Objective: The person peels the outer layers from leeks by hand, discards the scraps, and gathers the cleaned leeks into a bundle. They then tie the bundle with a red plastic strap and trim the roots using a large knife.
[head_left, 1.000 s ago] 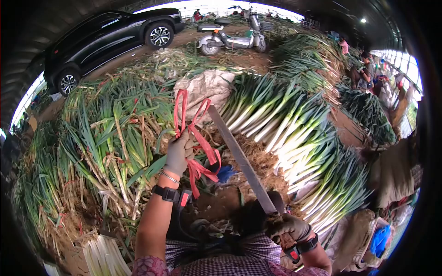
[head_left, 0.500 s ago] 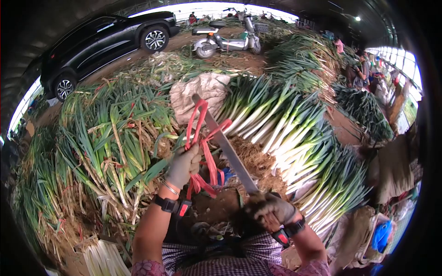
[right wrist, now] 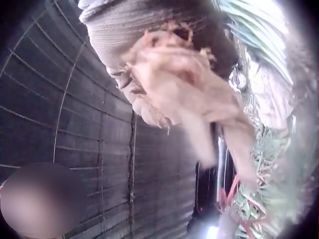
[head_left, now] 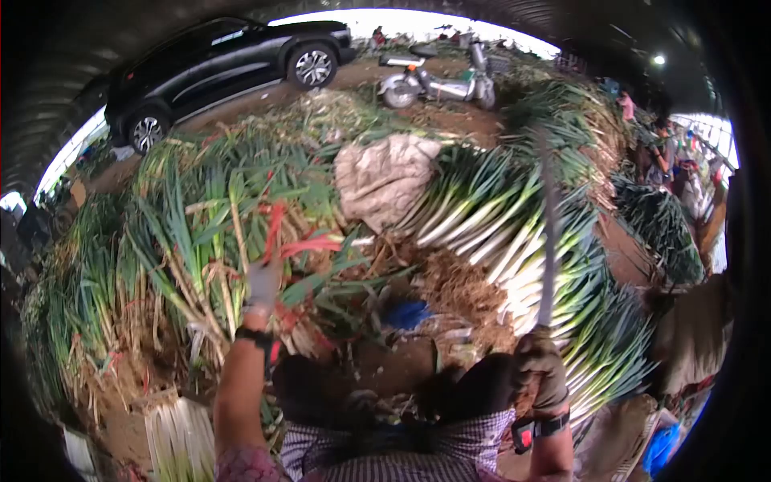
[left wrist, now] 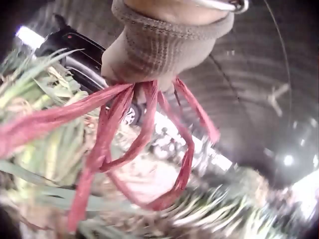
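Observation:
My gloved left hand (head_left: 263, 285) grips a bundle of red plastic strips (head_left: 277, 233), blurred in the head view. In the left wrist view, loops and loose ends of the red strips (left wrist: 184, 172) hang out of the gloved hand (left wrist: 157, 52). My gloved right hand (head_left: 540, 371) holds a long flat blade (head_left: 550, 249) upright by its cloth-wrapped handle, over the right side. The right wrist view shows the curled gloved fingers of that hand (right wrist: 144, 64) round the handle, with loose tan cloth (right wrist: 194, 89) dangling.
Untrimmed leeks (head_left: 177, 233) stand heaped at left; clean white-stemmed leeks (head_left: 514, 265) fan out at right. Between them lie a beige sack (head_left: 385, 177), brown root scraps (head_left: 462, 289) and a blue item (head_left: 407, 315). A black car (head_left: 233, 64) and a scooter (head_left: 438, 84) stand behind.
The left hand with the red strips has moved left, away from the blade. The right hand has moved right, and the blade has swung from a leftward slant to nearly upright. The head view has shifted.

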The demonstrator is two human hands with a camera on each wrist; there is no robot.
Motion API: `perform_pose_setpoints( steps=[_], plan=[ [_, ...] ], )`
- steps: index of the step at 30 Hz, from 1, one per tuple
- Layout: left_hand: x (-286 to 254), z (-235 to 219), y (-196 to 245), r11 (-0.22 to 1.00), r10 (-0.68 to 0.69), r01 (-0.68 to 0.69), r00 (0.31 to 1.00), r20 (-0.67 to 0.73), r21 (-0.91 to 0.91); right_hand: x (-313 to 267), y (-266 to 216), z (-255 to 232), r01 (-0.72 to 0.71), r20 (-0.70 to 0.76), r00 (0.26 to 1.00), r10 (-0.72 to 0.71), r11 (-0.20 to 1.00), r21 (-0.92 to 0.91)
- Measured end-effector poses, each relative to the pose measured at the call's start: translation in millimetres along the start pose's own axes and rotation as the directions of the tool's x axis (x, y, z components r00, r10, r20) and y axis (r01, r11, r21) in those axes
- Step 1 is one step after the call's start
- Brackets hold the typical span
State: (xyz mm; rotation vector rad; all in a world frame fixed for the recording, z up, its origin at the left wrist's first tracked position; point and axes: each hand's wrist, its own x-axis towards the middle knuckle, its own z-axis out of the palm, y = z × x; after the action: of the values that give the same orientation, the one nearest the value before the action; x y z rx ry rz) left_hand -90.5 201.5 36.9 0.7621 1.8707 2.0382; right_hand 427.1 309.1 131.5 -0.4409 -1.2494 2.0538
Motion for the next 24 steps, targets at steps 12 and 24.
perform_pose_setpoints(
  steps=[12, 24],
  plan=[
    [-33.3, 68.4, 57.8, 0.983, -0.181, 0.180, 0.975, 0.131, 0.016, 4.5, 64.2, -4.1, 0.136, 0.605, 0.759, 0.240, 0.851, -0.508],
    [-83.7, 111.0, 77.8, 0.973, -0.125, 0.024, 0.889, 0.440, 0.229, 39.7, 55.3, 25.0, -0.366, 0.388, 0.809, 0.441, 0.895, -0.255]
  ],
)
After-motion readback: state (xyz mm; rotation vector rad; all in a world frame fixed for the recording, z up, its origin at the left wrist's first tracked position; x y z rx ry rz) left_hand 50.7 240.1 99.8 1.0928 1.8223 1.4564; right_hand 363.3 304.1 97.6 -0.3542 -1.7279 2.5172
